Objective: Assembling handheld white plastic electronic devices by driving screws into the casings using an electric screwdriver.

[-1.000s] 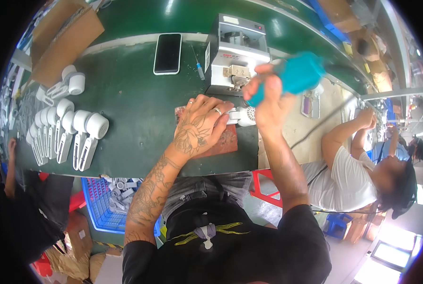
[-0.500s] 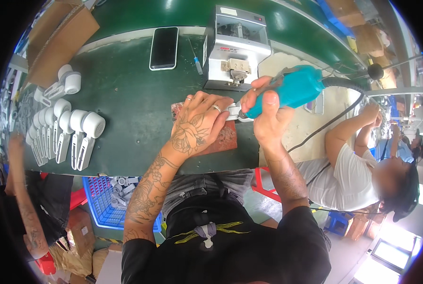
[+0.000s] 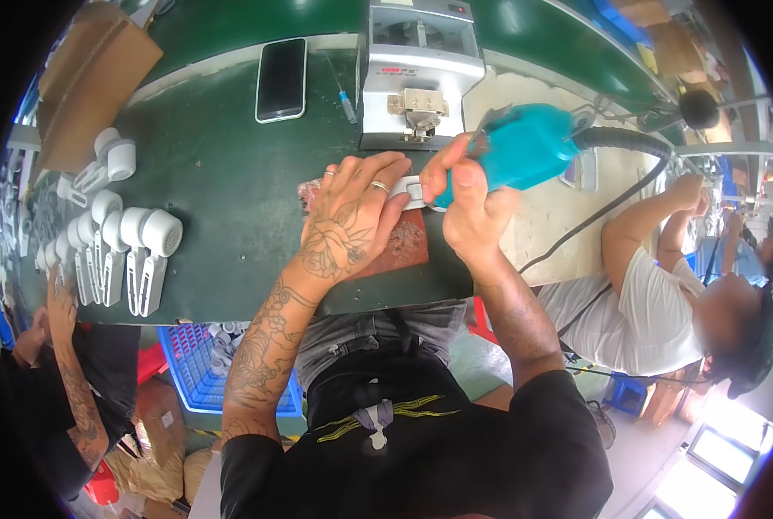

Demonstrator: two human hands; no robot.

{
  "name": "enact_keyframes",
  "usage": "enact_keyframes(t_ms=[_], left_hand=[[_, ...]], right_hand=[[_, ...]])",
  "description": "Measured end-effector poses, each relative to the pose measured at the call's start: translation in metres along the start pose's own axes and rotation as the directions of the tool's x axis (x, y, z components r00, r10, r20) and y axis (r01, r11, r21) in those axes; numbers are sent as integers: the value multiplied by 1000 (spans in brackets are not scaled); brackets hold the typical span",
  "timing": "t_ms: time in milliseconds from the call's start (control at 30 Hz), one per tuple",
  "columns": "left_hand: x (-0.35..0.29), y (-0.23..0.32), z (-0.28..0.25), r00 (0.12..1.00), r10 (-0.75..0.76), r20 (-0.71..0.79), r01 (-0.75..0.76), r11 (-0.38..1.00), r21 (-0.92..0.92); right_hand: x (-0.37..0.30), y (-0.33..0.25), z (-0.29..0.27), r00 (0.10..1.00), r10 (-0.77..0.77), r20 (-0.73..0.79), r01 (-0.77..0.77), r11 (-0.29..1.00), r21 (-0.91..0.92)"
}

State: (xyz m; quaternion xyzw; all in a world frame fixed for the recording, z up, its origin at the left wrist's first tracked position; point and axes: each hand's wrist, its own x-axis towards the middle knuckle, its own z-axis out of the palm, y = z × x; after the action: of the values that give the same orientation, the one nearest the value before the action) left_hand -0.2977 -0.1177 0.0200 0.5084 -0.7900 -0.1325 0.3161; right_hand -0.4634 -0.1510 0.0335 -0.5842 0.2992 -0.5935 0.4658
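Observation:
My left hand [image 3: 349,216] pins a white plastic part [image 3: 410,191] down over a reddish-brown pad [image 3: 404,245], fingers bent around it and hiding most of it. In my right hand [image 3: 471,201] is a teal corded power screwdriver [image 3: 529,149], gripped near its front end and lying almost level. Its tip meets or nearly meets the right end of the white part; my fingers cover the exact spot. To the left, several white round-headed pieces with slotted handles [image 3: 150,275] stand in a row.
Behind my hands is a silver screw-feeding machine [image 3: 421,78]. A small screwdriver [image 3: 346,105] and a phone [image 3: 281,82] lie left of it. The black cable [image 3: 607,208] trails right. A cardboard box [image 3: 101,82], blue basket [image 3: 196,372] and co-workers [image 3: 646,285] surround the bench.
The view has shifted slightly. The power screwdriver stays against or near the part, now tilted a little differently. At left, a co-worker's hand has come up to the row of white pieces.

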Motion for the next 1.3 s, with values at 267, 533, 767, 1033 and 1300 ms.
enact_keyframes(t_ms=[267,533,767,1033,1300], left_hand=[[-40,10,3,944,328,26,-325,918,227],[-155,-33,-72,871,-186,-456,324,913,246],[-177,-57,-130,778,-410,-476,625,588,513],[-177,-102,-132,618,-602,-505,785,439,437],[-196,-145,-151,622,-528,-578,782,373,500]], right_hand=[[-26,-35,-17,966,148,-212,-69,938,340],[-61,-64,-26,975,-34,-221,98,953,286],[-57,-44,-11,971,78,-227,-30,977,210],[-59,-38,3,982,95,-165,-62,978,197],[-60,-38,-6,975,94,-200,-62,985,163]])
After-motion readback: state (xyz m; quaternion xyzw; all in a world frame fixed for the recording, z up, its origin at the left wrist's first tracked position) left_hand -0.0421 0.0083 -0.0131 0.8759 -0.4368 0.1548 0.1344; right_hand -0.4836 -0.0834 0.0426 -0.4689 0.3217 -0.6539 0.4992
